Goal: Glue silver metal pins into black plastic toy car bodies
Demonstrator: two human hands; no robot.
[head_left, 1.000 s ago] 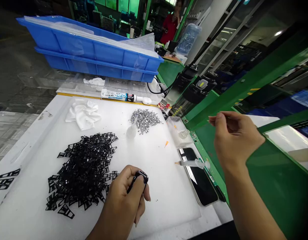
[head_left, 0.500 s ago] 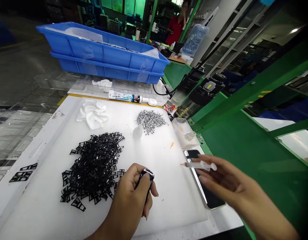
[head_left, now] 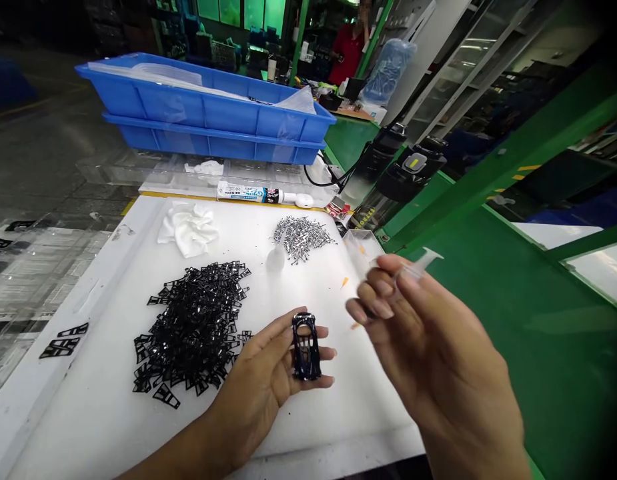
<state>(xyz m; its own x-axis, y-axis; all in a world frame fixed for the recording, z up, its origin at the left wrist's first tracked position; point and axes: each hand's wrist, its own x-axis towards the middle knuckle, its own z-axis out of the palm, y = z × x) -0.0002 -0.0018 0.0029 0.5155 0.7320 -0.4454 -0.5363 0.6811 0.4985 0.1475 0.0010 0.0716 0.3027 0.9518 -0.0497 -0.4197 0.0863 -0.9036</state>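
Near the front middle of the white work surface, my left hand (head_left: 268, 380) holds a glossy black car-shaped frame (head_left: 306, 348), its openings facing up. My right hand (head_left: 418, 333) is raised at the right, its fingers wrapped round a clear syringe (head_left: 419, 267); the flanged end sticks out above the thumb. A heap of small black plastic parts (head_left: 193, 327) lies left of my left hand. Behind it are small silvery pins (head_left: 303, 237) and a translucent dropper bottle (head_left: 276, 259). An orange tip (head_left: 345, 283) lies between the pins and my right hand.
Blue stacked bins (head_left: 208, 113) stand at the back behind a glue tube (head_left: 248, 193). A white cloth (head_left: 188, 229) lies back left. Dark bottles (head_left: 403, 173) and a clear box (head_left: 361, 247) are at the right. A person in red (head_left: 347, 57) stands far behind.
My left hand has opened out, showing the black frame from above. My right hand has come left and closer to the camera, closing round the syringe, now tilted with its flanged end up.
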